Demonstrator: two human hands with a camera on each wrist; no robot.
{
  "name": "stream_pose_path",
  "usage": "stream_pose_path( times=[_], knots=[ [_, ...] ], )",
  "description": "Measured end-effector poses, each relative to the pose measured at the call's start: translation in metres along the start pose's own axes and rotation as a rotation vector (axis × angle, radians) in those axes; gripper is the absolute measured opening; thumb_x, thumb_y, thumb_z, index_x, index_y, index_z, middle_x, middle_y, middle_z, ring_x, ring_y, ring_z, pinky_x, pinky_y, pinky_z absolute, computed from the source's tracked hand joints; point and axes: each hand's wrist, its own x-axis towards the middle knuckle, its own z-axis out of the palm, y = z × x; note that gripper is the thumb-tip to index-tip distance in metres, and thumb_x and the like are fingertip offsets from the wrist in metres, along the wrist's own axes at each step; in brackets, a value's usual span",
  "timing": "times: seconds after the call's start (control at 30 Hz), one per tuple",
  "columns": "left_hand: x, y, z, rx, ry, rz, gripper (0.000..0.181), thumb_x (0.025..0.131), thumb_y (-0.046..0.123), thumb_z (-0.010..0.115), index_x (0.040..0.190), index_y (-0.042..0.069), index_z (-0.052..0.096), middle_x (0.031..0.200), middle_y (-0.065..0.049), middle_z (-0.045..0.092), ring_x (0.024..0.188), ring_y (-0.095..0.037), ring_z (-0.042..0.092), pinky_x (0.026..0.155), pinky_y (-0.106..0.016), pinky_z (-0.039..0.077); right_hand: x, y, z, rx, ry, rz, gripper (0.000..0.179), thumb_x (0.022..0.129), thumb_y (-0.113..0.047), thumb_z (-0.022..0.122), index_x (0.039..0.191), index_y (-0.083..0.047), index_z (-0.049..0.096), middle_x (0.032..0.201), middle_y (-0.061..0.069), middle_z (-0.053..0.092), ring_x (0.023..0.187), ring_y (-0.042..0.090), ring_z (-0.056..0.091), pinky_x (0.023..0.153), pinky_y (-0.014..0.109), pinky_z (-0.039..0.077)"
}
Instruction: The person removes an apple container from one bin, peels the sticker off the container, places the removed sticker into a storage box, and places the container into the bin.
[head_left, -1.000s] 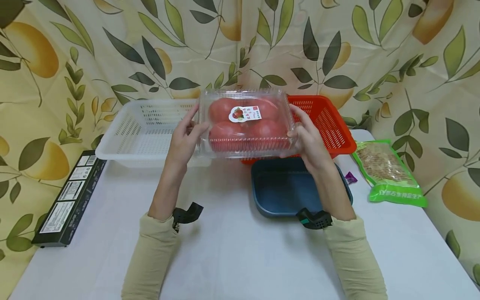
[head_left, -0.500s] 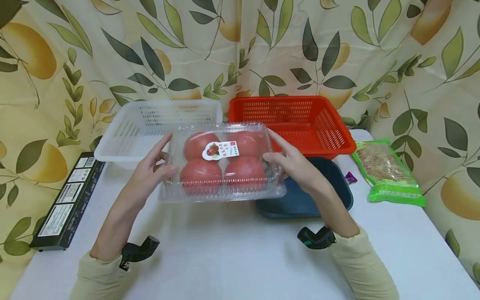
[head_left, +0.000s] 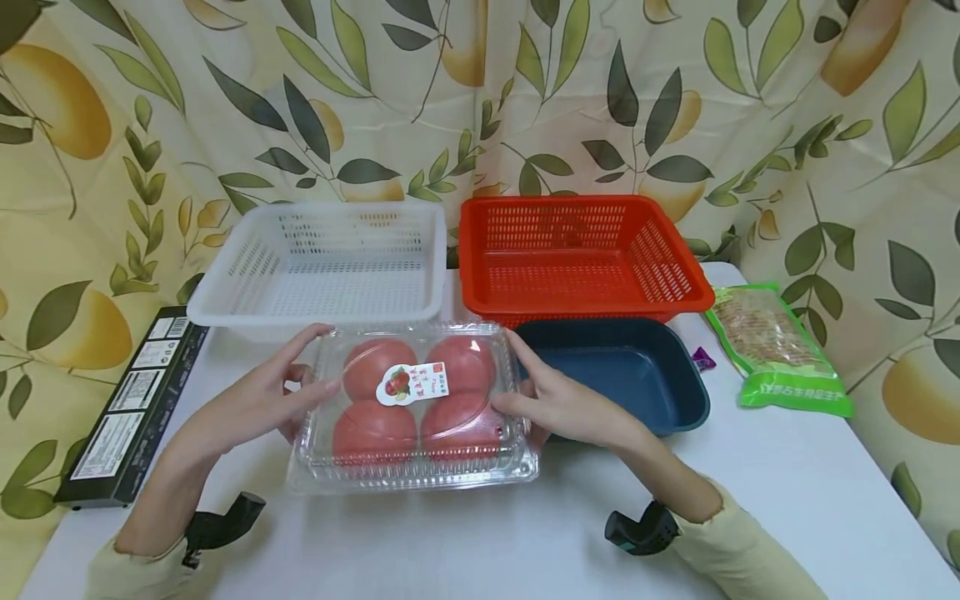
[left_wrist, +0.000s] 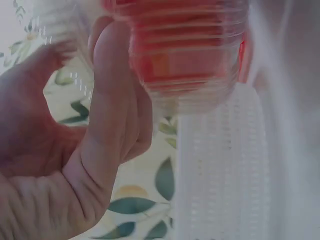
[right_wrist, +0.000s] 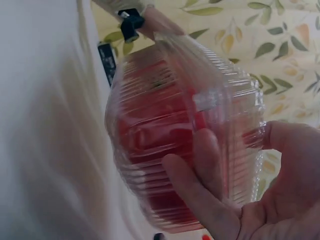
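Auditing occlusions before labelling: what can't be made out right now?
Blue tray's near-left corner: head view, behind the right hand and tomato pack.
Black box, fine print: head view, too small.
Purple packet, any lettering: head view, too small.
Rest of the tomato pack: left wrist view, cut off by the top edge.

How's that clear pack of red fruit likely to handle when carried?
The clear pack probably flexes if squeezed: its ribbed walls look like thin plastic. It's likely heavy for its size, with four red fruits inside. They may shift when tilted, as gaps show between them.
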Motion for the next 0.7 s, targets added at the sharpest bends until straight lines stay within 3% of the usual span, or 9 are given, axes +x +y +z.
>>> stream_pose_path(
  times=[0.07,0.13,0.23,0.3,0.37,0.53,0.6,0.7],
  knots=[
    [0.002,-0.004,-0.005,-0.029,-0.054,-0.003,0.076,0.097,0.027,0.058,0.154,0.027,0.008,0.099,-0.021,0.057,0.072,-0.029,0.068,0.058,-0.047,0.057,0.004,0.003,0.004,-0.025,-0.020,-0.003,0.092,0.094,-0.034,0.058,0.154,-0.032,-0.011,0.129,0.013,0.051,0.107,0.023,0.059,0.086,0.039,0.055],
    [0.004,-0.009,-0.007,-0.046,-0.113,-0.016,0.077,0.098,0.025,0.057,0.154,0.027,0.004,0.103,-0.022,0.056,0.077,-0.030,0.069,0.061,-0.048,0.058,0.007,0.007,0.007,-0.039,-0.048,0.007,0.093,0.093,-0.035,0.058,0.154,-0.033,-0.014,0.131,0.014,0.049,0.103,0.030,0.061,0.084,0.043,0.056],
    [0.009,-0.018,-0.007,-0.035,-0.184,-0.034,0.079,0.098,0.025,0.056,0.153,0.029,-0.001,0.107,-0.023,0.052,0.084,-0.030,0.068,0.065,-0.047,0.058,0.010,0.013,0.011,-0.051,-0.064,0.013,0.095,0.093,-0.035,0.058,0.153,-0.031,-0.015,0.138,0.014,0.041,0.114,0.031,0.053,0.086,0.041,0.055],
    [0.012,-0.024,-0.004,-0.027,-0.224,-0.031,0.079,0.098,0.025,0.056,0.151,0.031,-0.002,0.110,-0.024,0.049,0.088,-0.031,0.066,0.067,-0.047,0.058,0.012,0.017,0.012,-0.040,-0.066,0.037,0.095,0.093,-0.036,0.058,0.153,-0.032,-0.015,0.136,0.016,0.042,0.104,0.036,0.058,0.075,0.043,0.058],
    [0.013,-0.028,-0.001,-0.013,-0.236,-0.034,0.078,0.098,0.026,0.057,0.149,0.033,0.000,0.108,-0.025,0.049,0.086,-0.032,0.066,0.067,-0.046,0.058,0.014,0.019,0.014,-0.051,-0.056,0.041,0.095,0.092,-0.037,0.058,0.154,-0.029,-0.013,0.144,0.014,0.033,0.120,0.030,0.047,0.082,0.039,0.056],
    [0.012,-0.034,0.003,0.051,-0.241,-0.060,0.074,0.097,0.030,0.058,0.146,0.032,0.002,0.103,-0.023,0.054,0.083,-0.029,0.067,0.066,-0.044,0.059,0.015,0.021,0.019,-0.120,-0.035,0.053,0.095,0.094,-0.040,0.057,0.155,-0.021,-0.013,0.149,0.015,0.032,0.129,0.028,0.041,0.096,0.042,0.049],
    [0.011,-0.034,0.002,0.080,-0.250,-0.068,0.077,0.097,0.031,0.058,0.147,0.029,0.000,0.103,-0.021,0.055,0.084,-0.027,0.067,0.066,-0.043,0.059,0.015,0.021,0.023,-0.157,-0.019,0.066,0.095,0.094,-0.043,0.056,0.155,-0.020,-0.014,0.137,0.015,0.047,0.119,0.025,0.050,0.092,0.040,0.049],
    [0.011,-0.034,-0.003,0.109,-0.261,-0.073,0.080,0.097,0.031,0.059,0.147,0.024,-0.002,0.100,-0.020,0.056,0.082,-0.028,0.067,0.066,-0.043,0.059,0.017,0.022,0.029,-0.186,0.006,0.092,0.097,0.094,-0.045,0.057,0.155,-0.016,-0.012,0.105,0.011,0.062,0.093,0.021,0.060,0.073,0.035,0.049]
  ],
)
